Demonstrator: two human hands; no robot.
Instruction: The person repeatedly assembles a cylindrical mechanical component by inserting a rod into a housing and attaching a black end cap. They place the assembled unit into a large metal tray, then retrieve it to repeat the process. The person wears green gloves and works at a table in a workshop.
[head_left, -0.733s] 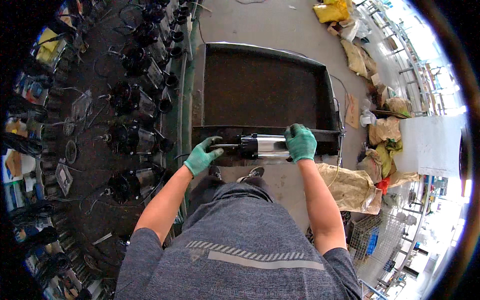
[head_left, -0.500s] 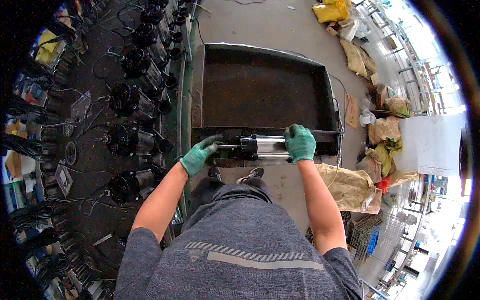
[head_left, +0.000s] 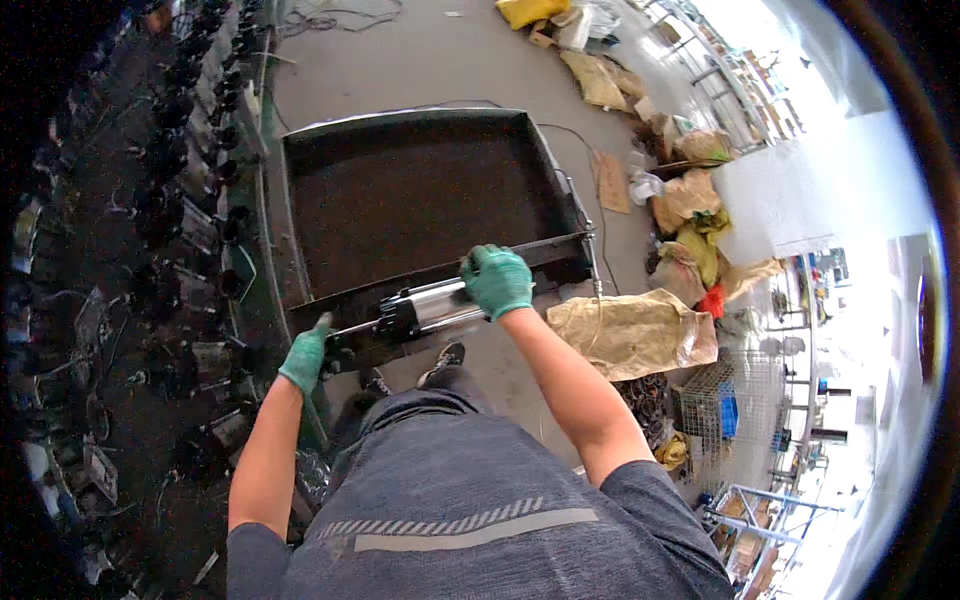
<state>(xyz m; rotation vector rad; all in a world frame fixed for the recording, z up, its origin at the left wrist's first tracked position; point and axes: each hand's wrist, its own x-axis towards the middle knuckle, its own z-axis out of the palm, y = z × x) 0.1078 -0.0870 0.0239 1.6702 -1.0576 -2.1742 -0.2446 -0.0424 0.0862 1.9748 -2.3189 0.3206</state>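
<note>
The silver motor [head_left: 438,304] is cased, its shaft [head_left: 356,328] still bare, right hand [head_left: 498,282] clamped around it, left hand [head_left: 305,358] at the shaft, grip unclear.

Workshop or factory floor, judging by the gear. Rows of dark machine parts [head_left: 200,292] fill the left side. Big black metal tray [head_left: 410,190] mid-frame, silver-and-black cylinder [head_left: 435,305] at its lower edge. Hard grey floor [head_left: 400,70] up top. Stuffed sacks [head_left: 690,195] strewn right of centre, wire cage [head_left: 762,395] and pipe frame [head_left: 790,499] lower right. Doesn't read as home or office.
</note>
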